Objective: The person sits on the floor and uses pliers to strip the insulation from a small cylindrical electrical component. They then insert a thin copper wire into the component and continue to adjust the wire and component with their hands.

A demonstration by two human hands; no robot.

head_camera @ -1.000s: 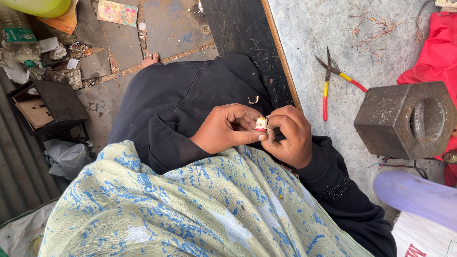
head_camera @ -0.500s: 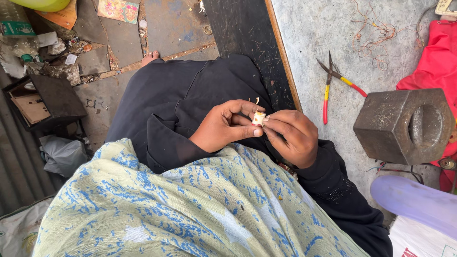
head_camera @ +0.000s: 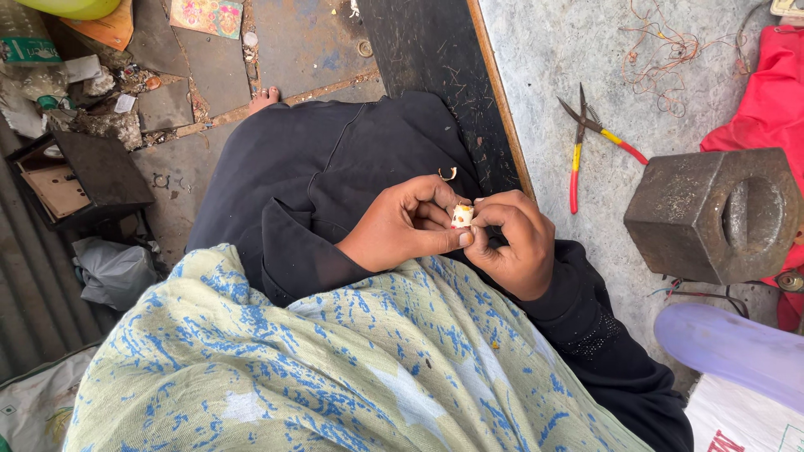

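My left hand (head_camera: 405, 224) and my right hand (head_camera: 512, 243) meet over my lap and pinch a small cream-coloured piece with red marks (head_camera: 461, 216) between their fingertips. The left thumb and forefinger press it from the left, and the right fingers curl round it from the right. Most of the piece is hidden by the fingers. A small curved metal bit (head_camera: 447, 174) lies on my black garment (head_camera: 327, 159) just above the hands. A pale cloth with blue print (head_camera: 335, 368) covers my lap below them.
Small pliers with red and yellow handles (head_camera: 579, 146) lie on the grey work surface (head_camera: 569, 50) at the right, near tangled thin wire (head_camera: 662, 59). A heavy rusty metal block (head_camera: 717, 214) stands beside red cloth (head_camera: 766, 92). A dark box (head_camera: 71, 180) and rubbish sit at the left.
Both hands have stayed together on the small piece, with slight shifts of the fingers around it. The view has drifted a little.
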